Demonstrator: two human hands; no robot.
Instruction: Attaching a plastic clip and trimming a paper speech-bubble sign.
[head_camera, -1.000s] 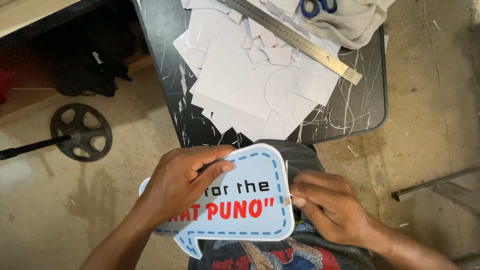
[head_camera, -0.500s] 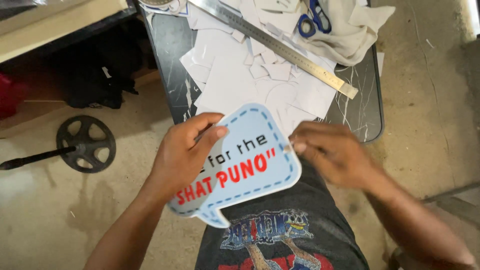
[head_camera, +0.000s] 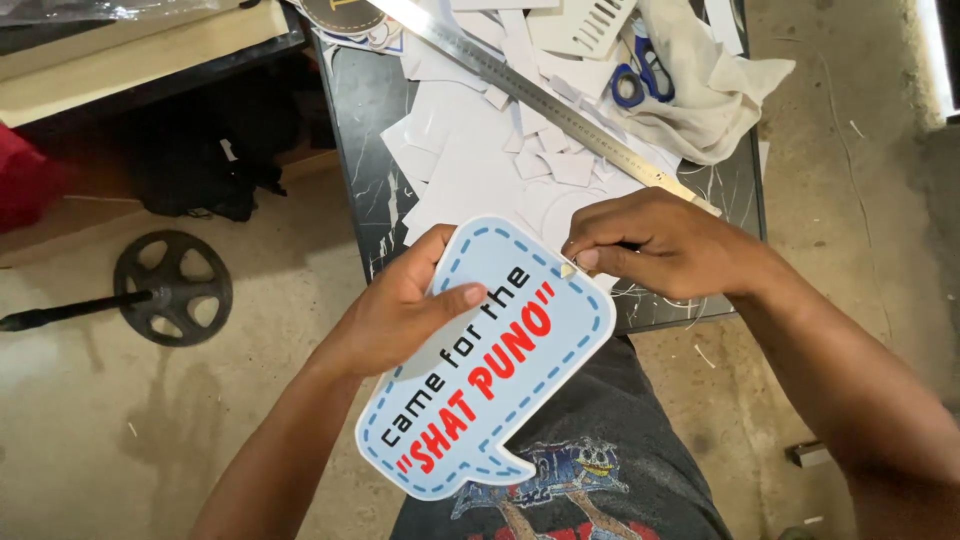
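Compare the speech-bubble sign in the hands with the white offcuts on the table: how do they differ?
The speech-bubble sign is light blue with a dashed border and printed lettering; the white offcuts are plain. The sign is one large rounded piece, the offcuts many smaller angular ones. The sign is held off the table by the left hand and right hand; the offcuts lie loose on the dark table. Both look like flat sheet material.

We see a pale blue speech-bubble sign (head_camera: 490, 365) with a dashed darker-blue border and black and red lettering, held tilted above the lap, its tail pointing down to the right.
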